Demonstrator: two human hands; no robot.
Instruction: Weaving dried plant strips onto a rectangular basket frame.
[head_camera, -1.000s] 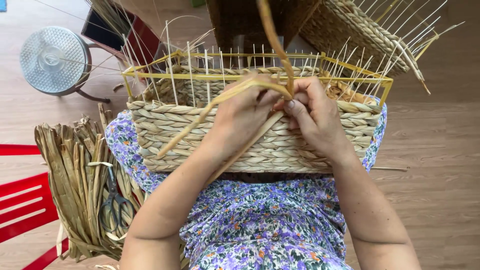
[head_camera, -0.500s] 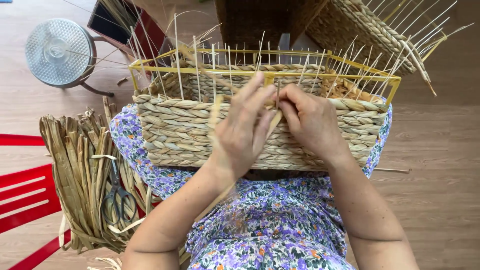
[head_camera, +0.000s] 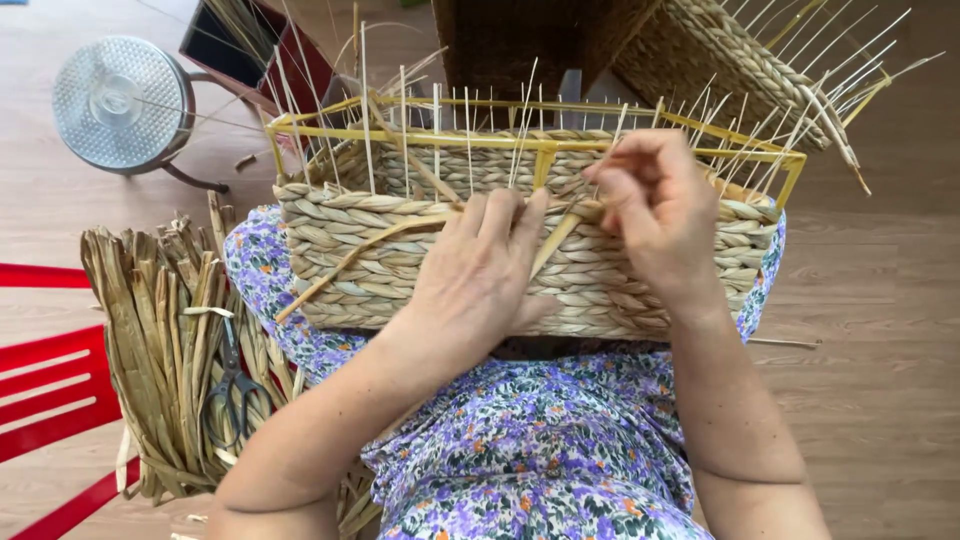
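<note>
1. Pale wooden floorboards are lying under even, soft light;
2. A round fan is standing upper left;
3. A red chair is showing at the left edge.

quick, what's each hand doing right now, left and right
Left hand: open, fingers flat against the woven basket, pressing a straw strand.
Right hand: fingers closed, pinching a strand at the basket's rim.

Bare forearms, purple floral dress, no sleeves
</note>
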